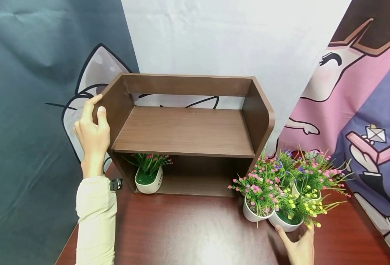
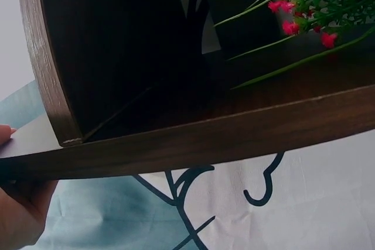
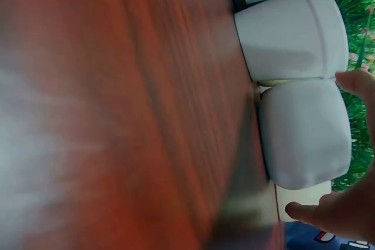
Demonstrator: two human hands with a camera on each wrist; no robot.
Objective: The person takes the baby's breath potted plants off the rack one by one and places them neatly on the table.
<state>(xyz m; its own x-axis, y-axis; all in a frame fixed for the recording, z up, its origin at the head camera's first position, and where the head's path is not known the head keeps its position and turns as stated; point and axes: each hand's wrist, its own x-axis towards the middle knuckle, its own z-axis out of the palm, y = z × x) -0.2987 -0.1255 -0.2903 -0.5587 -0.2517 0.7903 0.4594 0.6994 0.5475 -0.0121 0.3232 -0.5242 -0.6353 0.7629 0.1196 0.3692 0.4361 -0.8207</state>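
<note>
With thumb and fingers on either side, my left hand [image 1: 92,134] grips the left side panel of a brown wooden shelf [image 1: 188,132]. In the left wrist view, that panel [image 2: 193,150] runs between the thumb and fingers. My right hand [image 1: 299,247] reaches toward a white pot [image 1: 286,223] of yellow flowers, its thumb and fingers spread about the pot. In the right wrist view a gap shows between the lower fingers and this pot [image 3: 307,136]; whether the upper fingertip touches the rim, I cannot tell.
A white pot of pink flowers [image 1: 256,213] stands beside the yellow one, with blue [image 1: 284,162] and more pink flowers [image 1: 317,171] behind. Another potted plant [image 1: 150,182] sits on the lower shelf's left. The reddish table [image 1: 181,228] meets printed curtains [image 1: 221,36].
</note>
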